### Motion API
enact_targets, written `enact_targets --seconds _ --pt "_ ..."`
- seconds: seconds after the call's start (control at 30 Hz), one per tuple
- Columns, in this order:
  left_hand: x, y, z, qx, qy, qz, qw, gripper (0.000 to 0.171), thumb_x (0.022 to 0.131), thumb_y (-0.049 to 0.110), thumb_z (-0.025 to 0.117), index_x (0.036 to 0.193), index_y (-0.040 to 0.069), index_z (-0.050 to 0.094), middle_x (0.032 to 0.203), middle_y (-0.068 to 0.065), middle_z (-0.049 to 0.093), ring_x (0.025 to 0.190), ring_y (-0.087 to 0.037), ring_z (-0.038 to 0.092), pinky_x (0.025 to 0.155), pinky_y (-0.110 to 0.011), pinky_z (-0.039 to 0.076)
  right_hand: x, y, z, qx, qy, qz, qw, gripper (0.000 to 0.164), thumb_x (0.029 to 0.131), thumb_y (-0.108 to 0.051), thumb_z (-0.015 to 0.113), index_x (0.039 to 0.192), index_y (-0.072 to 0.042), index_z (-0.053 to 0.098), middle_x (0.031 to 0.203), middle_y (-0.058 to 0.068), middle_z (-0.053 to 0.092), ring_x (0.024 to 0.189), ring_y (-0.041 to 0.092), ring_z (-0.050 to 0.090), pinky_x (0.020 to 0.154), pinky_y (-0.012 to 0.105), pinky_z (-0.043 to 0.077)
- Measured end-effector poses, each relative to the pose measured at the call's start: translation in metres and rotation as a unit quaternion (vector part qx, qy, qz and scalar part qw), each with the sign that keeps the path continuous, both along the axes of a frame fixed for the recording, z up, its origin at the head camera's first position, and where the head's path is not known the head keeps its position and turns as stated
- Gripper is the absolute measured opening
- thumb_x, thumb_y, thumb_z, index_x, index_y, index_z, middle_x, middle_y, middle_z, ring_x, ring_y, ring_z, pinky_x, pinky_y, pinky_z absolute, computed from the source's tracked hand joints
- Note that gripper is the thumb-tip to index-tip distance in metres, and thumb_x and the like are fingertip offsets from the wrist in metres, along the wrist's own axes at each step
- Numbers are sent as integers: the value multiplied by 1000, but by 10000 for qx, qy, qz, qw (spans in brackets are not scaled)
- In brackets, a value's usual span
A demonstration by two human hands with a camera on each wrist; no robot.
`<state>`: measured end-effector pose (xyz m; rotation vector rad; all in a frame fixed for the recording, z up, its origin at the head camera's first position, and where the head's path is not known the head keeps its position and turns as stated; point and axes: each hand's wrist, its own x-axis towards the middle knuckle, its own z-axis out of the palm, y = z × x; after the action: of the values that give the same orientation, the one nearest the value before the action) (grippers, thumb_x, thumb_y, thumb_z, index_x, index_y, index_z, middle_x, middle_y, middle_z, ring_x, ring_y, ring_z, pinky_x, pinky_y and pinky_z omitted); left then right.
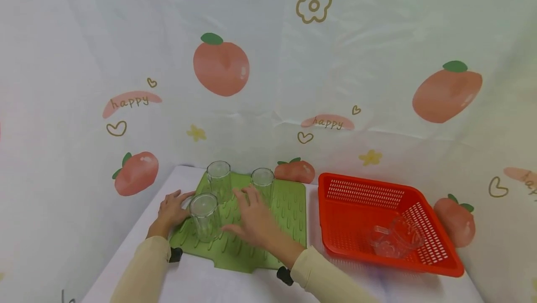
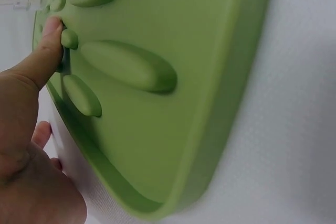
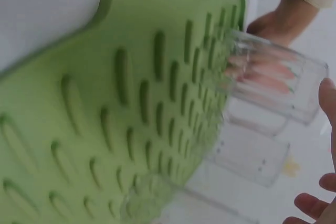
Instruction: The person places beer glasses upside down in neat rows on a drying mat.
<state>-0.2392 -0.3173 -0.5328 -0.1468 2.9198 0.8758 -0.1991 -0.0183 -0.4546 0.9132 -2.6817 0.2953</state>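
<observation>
Three clear drinking glasses stand on end on a green drying mat (image 1: 289, 200) with raised ridges. The front glass (image 1: 205, 219) is between my two hands; behind it stand the back-left glass (image 1: 219, 182) and the back-right glass (image 1: 263, 179). My left hand (image 1: 169, 212) rests at the mat's left edge. Its thumb (image 2: 44, 51) lies on the mat, while other fingertips show outside the rim in the left wrist view. Over the mat is my right hand (image 1: 258, 219), holding nothing, with thumb and fingers spread toward the front glass and its fingertips overlapping the back-right glass.
To the right of the mat is a red plastic basket (image 1: 344, 242) with slotted sides. Inside it lies a clear glass mug (image 1: 396, 240). A white printed cloth (image 1: 268, 79) hangs close behind the table.
</observation>
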Motion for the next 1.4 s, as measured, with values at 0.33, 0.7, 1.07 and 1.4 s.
enact_targets --seconds 0.33,0.7,1.07,1.4 --pt "1 3 3 -37 1 -28 10000 61 93 20 64 151 11 48 161 -34 20 145 -64 17 112 -79 20 -4 38 23 348 253 -196 9989 105 82 -77 64 159 -14 29 153 14 41 149 40 35 121 49 38" --pt "1 3 5 -11 -35 13 10000 60 94 20 63 151 12 47 162 -34 20 145 -66 14 112 -80 18 -2 75 42 344 370 -262 9984 105 83 -74 66 158 -12 28 157 17 37 150 44 32 121 65 30" --pt "0 3 2 35 -104 39 9999 62 94 19 63 153 12 46 162 -33 18 147 -66 9 112 -81 17 -10 113 48 339 224 -418 9983 115 79 -76 68 163 -15 20 166 17 27 155 46 20 122 69 22" --pt "2 2 2 70 -95 49 9999 63 93 21 63 153 12 45 163 -32 17 148 -67 5 113 -82 14 -14 154 55 332 -88 -636 9974 121 79 -77 68 166 -16 10 171 17 15 157 50 13 122 71 17"
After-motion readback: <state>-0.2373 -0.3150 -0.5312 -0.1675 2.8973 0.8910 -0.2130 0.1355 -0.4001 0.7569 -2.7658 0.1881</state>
